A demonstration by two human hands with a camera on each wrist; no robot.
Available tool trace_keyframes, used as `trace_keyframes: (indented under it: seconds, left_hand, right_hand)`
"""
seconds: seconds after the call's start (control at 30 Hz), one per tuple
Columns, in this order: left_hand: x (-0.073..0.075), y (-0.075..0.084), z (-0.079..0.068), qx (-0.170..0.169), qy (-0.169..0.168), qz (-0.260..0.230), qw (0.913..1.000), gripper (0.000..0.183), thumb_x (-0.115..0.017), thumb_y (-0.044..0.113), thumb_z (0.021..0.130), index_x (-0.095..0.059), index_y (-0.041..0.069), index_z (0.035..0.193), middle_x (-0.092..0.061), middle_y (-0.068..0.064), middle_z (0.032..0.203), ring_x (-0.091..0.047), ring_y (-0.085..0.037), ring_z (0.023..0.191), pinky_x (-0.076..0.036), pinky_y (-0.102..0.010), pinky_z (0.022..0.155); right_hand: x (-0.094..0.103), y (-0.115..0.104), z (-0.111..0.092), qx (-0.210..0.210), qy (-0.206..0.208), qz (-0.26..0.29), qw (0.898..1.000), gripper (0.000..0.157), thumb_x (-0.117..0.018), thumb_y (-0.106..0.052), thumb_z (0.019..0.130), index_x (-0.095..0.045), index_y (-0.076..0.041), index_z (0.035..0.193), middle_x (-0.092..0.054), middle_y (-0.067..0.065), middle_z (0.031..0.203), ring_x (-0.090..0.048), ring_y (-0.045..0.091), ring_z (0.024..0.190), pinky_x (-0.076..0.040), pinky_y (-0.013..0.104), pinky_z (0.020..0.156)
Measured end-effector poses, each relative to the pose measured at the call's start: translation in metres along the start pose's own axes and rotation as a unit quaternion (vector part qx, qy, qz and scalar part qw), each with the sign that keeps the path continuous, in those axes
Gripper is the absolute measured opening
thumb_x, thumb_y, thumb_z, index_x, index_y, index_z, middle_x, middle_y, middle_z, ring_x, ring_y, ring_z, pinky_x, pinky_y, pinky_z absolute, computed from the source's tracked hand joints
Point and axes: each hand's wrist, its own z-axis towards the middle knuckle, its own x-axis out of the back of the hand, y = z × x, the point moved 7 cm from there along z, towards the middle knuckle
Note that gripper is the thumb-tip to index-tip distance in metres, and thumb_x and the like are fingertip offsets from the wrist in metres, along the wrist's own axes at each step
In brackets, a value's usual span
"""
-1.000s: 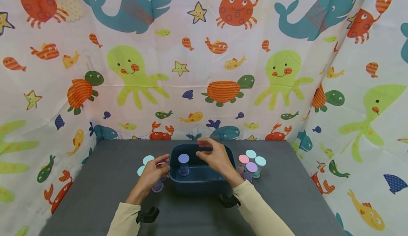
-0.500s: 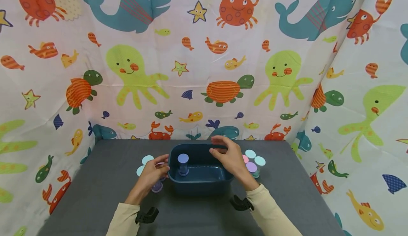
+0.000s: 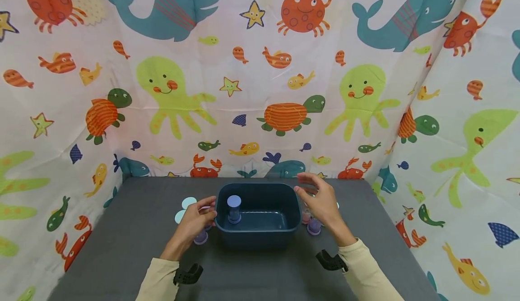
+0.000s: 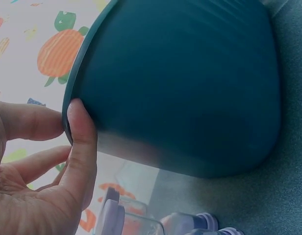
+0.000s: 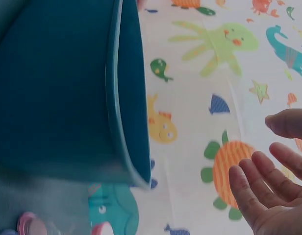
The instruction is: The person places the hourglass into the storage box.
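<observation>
A dark blue plastic bin (image 3: 260, 240) stands on the table, with a blue-capped sand timer (image 3: 234, 208) upright inside its left part. My left hand (image 3: 196, 219) is at the bin's left end; in the left wrist view its thumb (image 4: 82, 127) and index finger pinch the rim. Just beyond the right end of the bin, my right hand (image 3: 322, 201) hovers with nothing in it. Its fingers (image 5: 261, 181) are spread and loosely bent, apart from the bin in the right wrist view.
Mint-topped sand timers (image 3: 188, 202) and a purple one (image 3: 201, 237) stand on the left, partly behind my left hand. Another group, with a purple timer (image 3: 314, 227), is on the right beneath my right hand. A sea-animal curtain (image 3: 252, 80) encloses the grey table (image 3: 154, 201).
My right hand has moved right, from over the bin to past its right end, now covering part of the timers there. The left hand and the bin have stayed put.
</observation>
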Motion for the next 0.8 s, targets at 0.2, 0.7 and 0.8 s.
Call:
trace_keyframes:
  seconds: [0.2, 0.7, 0.8]
  left_hand:
    - [0.000, -0.002, 0.001, 0.007, 0.001, 0.000, 1.0000, 0.048, -0.060, 0.003, 0.093, -0.051, 0.005, 0.140, -0.055, -0.018, 0.128, -0.061, -0.031, 0.101, -0.058, -0.027, 0.071]
    - [-0.001, 0.001, 0.000, 0.005, -0.002, -0.001, 1.0000, 0.048, -0.059, 0.003, 0.093, -0.050, 0.003, 0.140, -0.055, -0.021, 0.129, -0.061, -0.030, 0.100, -0.057, -0.023, 0.070]
    - [-0.001, 0.002, -0.002, 0.005, -0.003, 0.000, 1.0000, 0.048, -0.059, 0.003, 0.093, -0.050, 0.003, 0.140, -0.055, -0.021, 0.130, -0.061, -0.030, 0.100, -0.057, -0.023, 0.070]
  right_hand:
    - [0.024, 0.014, -0.001, -0.008, 0.018, -0.019, 1.000, 0.039, -0.069, -0.019, 0.092, -0.060, -0.004, 0.128, -0.065, 0.016, 0.125, -0.064, 0.033, 0.112, -0.052, 0.049, 0.096]
    - [0.061, 0.083, -0.010, -0.056, 0.023, -0.006, 0.998, 0.049, -0.066, -0.029, 0.094, -0.053, -0.010, 0.138, -0.059, 0.012, 0.134, -0.055, 0.032, 0.124, -0.041, 0.003, 0.090]
    - [0.064, 0.096, -0.013, -0.068, 0.026, -0.016, 0.997, 0.051, -0.066, -0.031, 0.094, -0.052, -0.009, 0.138, -0.058, 0.015, 0.136, -0.055, 0.034, 0.125, -0.039, 0.000, 0.088]
